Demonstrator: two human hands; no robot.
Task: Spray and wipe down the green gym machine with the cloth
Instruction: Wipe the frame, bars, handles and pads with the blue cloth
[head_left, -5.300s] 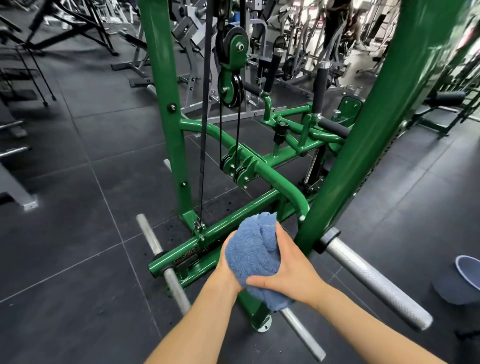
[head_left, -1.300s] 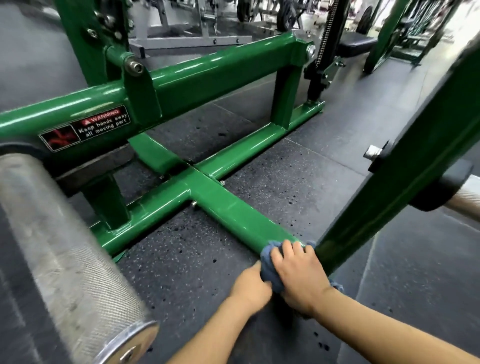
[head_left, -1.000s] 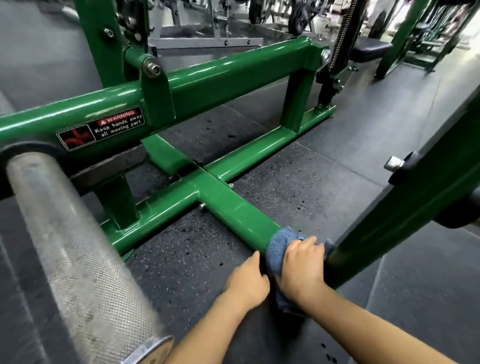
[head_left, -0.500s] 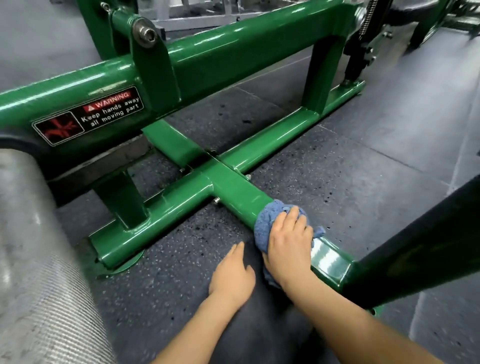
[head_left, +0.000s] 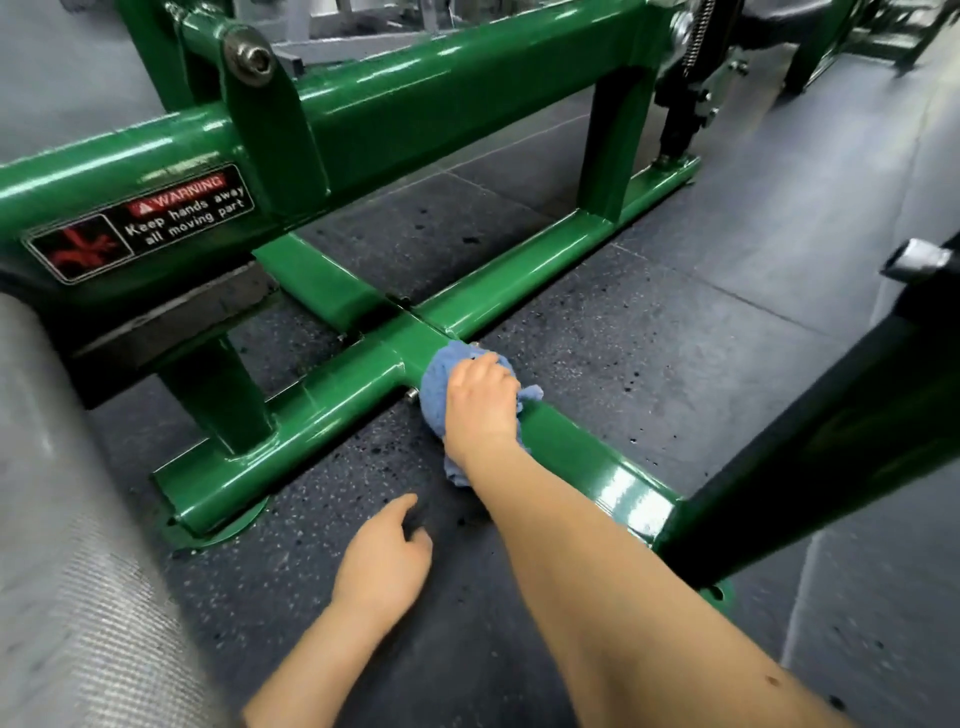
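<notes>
Since only the low floor frame of the green gym machine (head_left: 332, 395) is in shot, I'd call this somewhere mid-job, not near the end. The right hand (head_left: 480, 408) has its grip curled over the bunched blue cloth (head_left: 435, 387), pressing it onto the near-running floor bar (head_left: 582, 457) right beside the cross joint where that bar meets the long base rail. The stretch of bar nearer the camera looks glossy, maybe wiped already, but honestly the whole paint job shines so I can't swear to it.

Left to do, by my guess: the base rail running left and far-right, the short post, and the big upper tube (head_left: 415, 109) with the warning sticker (head_left: 140, 223). No spray bottle is anywhere in view, so I can't tell where the spraying part stands.

The left hand (head_left: 387, 558) holds nothing, fingers loose, hovering low over or resting on the speckled rubber floor (head_left: 675, 364) just near of the bar.

Stuff around: a knurled steel sleeve (head_left: 62, 545) fills the near left, blurry. A dark green slanted upright (head_left: 810, 452) crosses the right side and meets the bar's near end. Bolt heads stick out at the joint next to the cloth, so it could snag there. The upper tube hangs over the far part of the base, which makes reaching under awkward.
</notes>
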